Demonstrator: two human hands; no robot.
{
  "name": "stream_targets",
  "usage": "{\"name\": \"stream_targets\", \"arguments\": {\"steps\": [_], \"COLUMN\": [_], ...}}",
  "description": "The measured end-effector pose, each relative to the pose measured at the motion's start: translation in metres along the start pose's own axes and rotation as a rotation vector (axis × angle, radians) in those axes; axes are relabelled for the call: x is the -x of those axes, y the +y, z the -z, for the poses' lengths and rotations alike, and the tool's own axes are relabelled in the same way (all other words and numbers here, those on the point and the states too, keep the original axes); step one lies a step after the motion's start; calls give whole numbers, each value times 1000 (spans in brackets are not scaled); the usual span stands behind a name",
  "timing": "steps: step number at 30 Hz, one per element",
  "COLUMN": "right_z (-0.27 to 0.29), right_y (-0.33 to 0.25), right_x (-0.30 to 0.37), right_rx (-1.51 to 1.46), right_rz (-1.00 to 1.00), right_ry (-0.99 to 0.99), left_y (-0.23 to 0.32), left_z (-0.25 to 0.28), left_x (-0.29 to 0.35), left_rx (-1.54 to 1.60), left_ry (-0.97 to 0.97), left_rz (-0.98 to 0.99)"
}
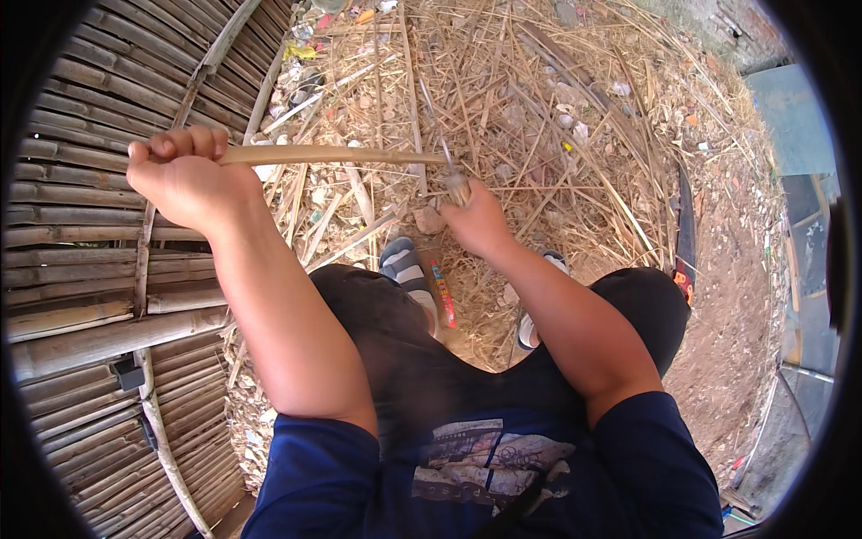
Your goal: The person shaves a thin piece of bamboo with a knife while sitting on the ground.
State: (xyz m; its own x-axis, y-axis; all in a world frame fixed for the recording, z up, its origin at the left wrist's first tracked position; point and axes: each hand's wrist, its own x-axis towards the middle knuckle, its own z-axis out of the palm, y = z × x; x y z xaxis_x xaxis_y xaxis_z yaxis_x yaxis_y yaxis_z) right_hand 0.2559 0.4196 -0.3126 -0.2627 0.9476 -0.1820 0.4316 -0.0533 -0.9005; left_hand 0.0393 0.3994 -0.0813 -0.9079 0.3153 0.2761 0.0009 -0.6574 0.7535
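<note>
The person's left hand [197,180] is curled around one end of a split bamboo strip [328,154], which stretches rightward above straw-littered ground [584,234]. The right hand [482,221] grips a thin-bladed tool, probably a knife [457,186], beside the strip's far end; whether they touch is unclear.

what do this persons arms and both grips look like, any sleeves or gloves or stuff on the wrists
The left arm and right arm emerge from short, plain navy-blue sleeves, leaving the forearms uncovered. The left grip and right grip are ungloved human hands. No watch, band or cable shows at either wrist.
</note>
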Motion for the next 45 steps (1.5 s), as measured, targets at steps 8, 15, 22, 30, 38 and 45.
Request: {"name": "stream_targets", "arguments": {"steps": [8,15,22,30,38,45], "right_z": [43,-25,13,-5,27,-12], "right_y": [-118,-33,-91,-63,-120,-49], "right_x": [26,33,28,34,44,34], "right_rx": [-108,191,20,211,-19,204], "right_rz": [334,185,237,190,270,229], "right_ry": [-43,-122,-89,-233,-138,-131], "left_y": [0,-2,0,0,1,1], "left_z": [15,11,8,9,15,4], "left_x": [-11,-8,-5,-3,-9,-3], "left_rx": [90,22,126,81,155,96], "left_ry": [-249,-117,-217,-175,-336,-203], "left_rz": [49,15,58,55,93,79]}}
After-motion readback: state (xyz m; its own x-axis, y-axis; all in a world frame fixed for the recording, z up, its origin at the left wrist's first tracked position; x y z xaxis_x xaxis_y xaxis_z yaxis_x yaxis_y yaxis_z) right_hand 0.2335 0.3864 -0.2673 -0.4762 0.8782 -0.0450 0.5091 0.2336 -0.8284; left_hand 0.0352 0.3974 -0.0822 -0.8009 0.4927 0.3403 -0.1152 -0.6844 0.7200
